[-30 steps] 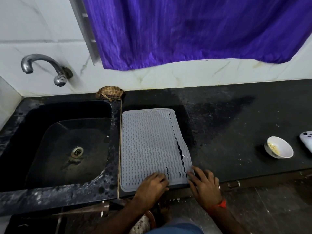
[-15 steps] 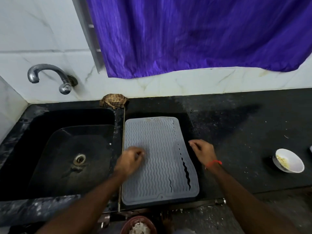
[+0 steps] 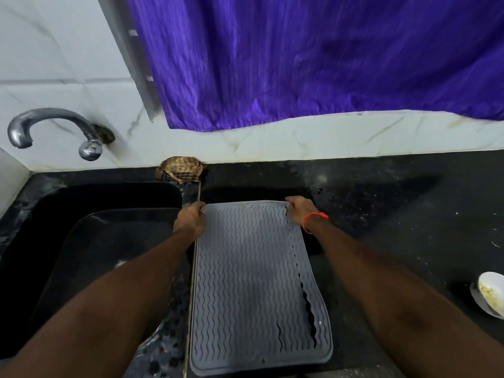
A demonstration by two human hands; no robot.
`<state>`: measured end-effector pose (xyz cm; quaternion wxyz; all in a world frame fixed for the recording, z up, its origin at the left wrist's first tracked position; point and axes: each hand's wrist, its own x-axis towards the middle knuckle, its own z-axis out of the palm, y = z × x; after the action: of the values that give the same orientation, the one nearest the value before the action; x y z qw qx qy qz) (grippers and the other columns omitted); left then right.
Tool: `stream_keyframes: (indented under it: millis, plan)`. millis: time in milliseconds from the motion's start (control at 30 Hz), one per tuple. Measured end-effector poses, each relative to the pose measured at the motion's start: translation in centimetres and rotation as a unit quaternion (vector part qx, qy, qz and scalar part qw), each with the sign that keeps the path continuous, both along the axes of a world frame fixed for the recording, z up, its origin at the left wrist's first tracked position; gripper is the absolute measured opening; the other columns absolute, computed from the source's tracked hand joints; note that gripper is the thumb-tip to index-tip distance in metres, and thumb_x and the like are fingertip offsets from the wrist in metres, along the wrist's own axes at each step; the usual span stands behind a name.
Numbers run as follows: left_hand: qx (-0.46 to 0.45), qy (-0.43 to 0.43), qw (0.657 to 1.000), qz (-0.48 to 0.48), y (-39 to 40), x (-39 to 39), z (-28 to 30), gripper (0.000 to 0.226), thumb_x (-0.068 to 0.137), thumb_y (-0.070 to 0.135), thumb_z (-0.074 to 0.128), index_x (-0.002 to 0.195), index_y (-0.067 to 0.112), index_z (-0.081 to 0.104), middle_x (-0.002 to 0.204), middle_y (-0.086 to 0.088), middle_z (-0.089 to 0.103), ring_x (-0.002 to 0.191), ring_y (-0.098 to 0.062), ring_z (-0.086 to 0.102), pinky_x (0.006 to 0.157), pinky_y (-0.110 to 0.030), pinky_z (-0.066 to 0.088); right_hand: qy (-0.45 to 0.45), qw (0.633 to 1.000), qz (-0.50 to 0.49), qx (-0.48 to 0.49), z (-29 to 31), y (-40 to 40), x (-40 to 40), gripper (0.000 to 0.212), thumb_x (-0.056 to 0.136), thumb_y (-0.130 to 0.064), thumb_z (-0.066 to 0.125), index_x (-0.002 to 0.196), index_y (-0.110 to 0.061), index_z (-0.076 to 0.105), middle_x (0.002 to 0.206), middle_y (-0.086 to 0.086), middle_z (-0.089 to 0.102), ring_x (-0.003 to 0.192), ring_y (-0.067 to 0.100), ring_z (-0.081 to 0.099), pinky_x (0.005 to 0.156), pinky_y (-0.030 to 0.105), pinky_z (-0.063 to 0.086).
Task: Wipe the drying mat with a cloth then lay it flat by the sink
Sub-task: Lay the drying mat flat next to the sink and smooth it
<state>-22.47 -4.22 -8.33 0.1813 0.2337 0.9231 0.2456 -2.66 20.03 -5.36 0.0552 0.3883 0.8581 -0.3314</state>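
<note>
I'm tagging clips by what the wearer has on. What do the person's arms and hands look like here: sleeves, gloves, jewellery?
Both forearms are bare as far as the frame shows: no sleeves, no gloves. The left hand has nothing on it. At the wrist of the right hand sits a thin red-orange band. No rings can be made out on the fingers.

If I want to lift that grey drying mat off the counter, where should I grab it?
Probably by the two far corners, where the left hand and right hand already grip the drying mat. It lies flat and floppy, so only the thin edges offer a pinch; reach over from the near side.
</note>
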Motion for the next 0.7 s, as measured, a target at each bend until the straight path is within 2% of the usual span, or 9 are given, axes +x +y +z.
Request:
stream_keyframes:
  millis: [67, 200, 333, 500, 600, 700]
  plan:
    - [-0.03, 0.015, 0.999, -0.014, 0.6, -0.5, -0.4, 0.037, 0.103, 0.024, 0.043, 0.138, 0.02, 0.054, 0.139, -0.016, 0.049, 0.125, -0.039, 0.049, 0.105, -0.05, 0.042, -0.037, 0.998, 0.038, 0.031, -0.9, 0.6, -0.9, 0.045, 0.1, -0.008, 0.041, 0.145, -0.009, 0.042, 0.15, 0.015, 0.04, 0.137, 0.036, 0.036, 0.115, 0.041, 0.031]
    - [-0.07, 0.039, 0.996, -0.025, 1.7, -1.4, -1.4, 0.039, 0.104, 0.028, 0.041, 0.143, 0.023, 0.05, 0.145, -0.013, 0.04, 0.128, -0.04, 0.043, 0.106, -0.053, 0.038, -0.054, 0.991, 0.06, 0.107, -2.2, 1.6, -2.3, 0.04, 0.1, -0.014, 0.042, 0.139, -0.015, 0.05, 0.142, 0.014, 0.044, 0.126, 0.038, 0.039, 0.106, 0.048, 0.038]
    - [-0.076, 0.04, 0.996, -0.007, 2.7, -2.0, -1.5, 0.028, 0.102, 0.036, 0.048, 0.125, 0.024, 0.058, 0.137, -0.013, 0.043, 0.125, -0.039, 0.04, 0.103, -0.052, 0.033, -0.067, 0.994, 0.04, 0.082, -2.6, 2.4, -3.9, 0.028, 0.097, -0.02, 0.053, 0.124, -0.019, 0.059, 0.131, 0.015, 0.05, 0.124, 0.035, 0.041, 0.104, 0.047, 0.039]
    - [-0.069, 0.028, 0.997, 0.024, 3.9, -2.1, -1.6, 0.017, 0.1, 0.034, 0.055, 0.109, 0.021, 0.059, 0.13, -0.014, 0.053, 0.127, -0.036, 0.039, 0.103, -0.048, 0.029, -0.047, 0.997, 0.027, 0.062, -2.4, 3.5, -4.5, 0.007, 0.09, -0.022, 0.065, 0.09, -0.024, 0.071, 0.112, 0.005, 0.066, 0.116, 0.032, 0.049, 0.101, 0.046, 0.043]
    - [-0.036, 0.047, 0.998, 0.016, 3.7, -2.3, -1.3, 0.012, 0.1, 0.033, 0.056, 0.103, 0.021, 0.059, 0.118, -0.011, 0.062, 0.121, -0.033, 0.043, 0.099, -0.045, 0.028, -0.011, 0.999, 0.006, 0.048, -1.7, 4.2, -4.8, 0.009, 0.084, -0.018, 0.069, 0.079, -0.026, 0.071, 0.098, -0.002, 0.071, 0.105, 0.025, 0.06, 0.103, 0.046, 0.042]
    - [-0.015, 0.083, 0.996, 0.016, 3.2, -2.2, -1.1, 0.014, 0.1, 0.032, 0.055, 0.104, 0.02, 0.061, 0.113, -0.01, 0.063, 0.115, -0.031, 0.046, 0.095, -0.046, 0.029, -0.002, 0.997, 0.029, 0.068, -1.3, 4.5, -5.0, 0.013, 0.083, -0.021, 0.071, 0.076, -0.031, 0.067, 0.099, -0.005, 0.069, 0.108, 0.024, 0.058, 0.102, 0.044, 0.039]
